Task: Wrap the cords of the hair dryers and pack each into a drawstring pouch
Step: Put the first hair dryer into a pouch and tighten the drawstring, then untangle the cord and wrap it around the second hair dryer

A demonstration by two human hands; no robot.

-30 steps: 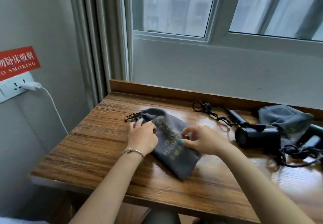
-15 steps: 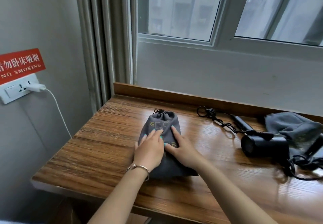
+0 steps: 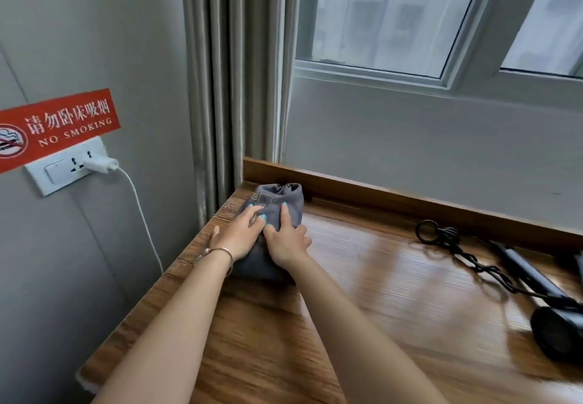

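A filled grey drawstring pouch (image 3: 285, 197) lies at the table's far left corner, its cinched mouth toward the back ledge. My left hand (image 3: 236, 236) rests flat on its left half, fingers straight. My right hand (image 3: 287, 241) presses on its right half, index finger stretched forward and the other fingers lying over the pouch's side. A black hair dryer (image 3: 556, 331) lies at the right edge of view, partly cut off. Its black cord (image 3: 454, 247) trails loose across the table toward the back.
The wooden table (image 3: 362, 309) has a raised back ledge (image 3: 378, 189) under the window. Curtains (image 3: 233, 88) hang at the corner. On the left wall a socket holds a white charger (image 3: 101, 163), whose cable drops beside the table's left edge.
Both hands have slid the pouch from the middle of the table to the far left corner. My view has swung left, so the second pouch and dryer are out of sight.
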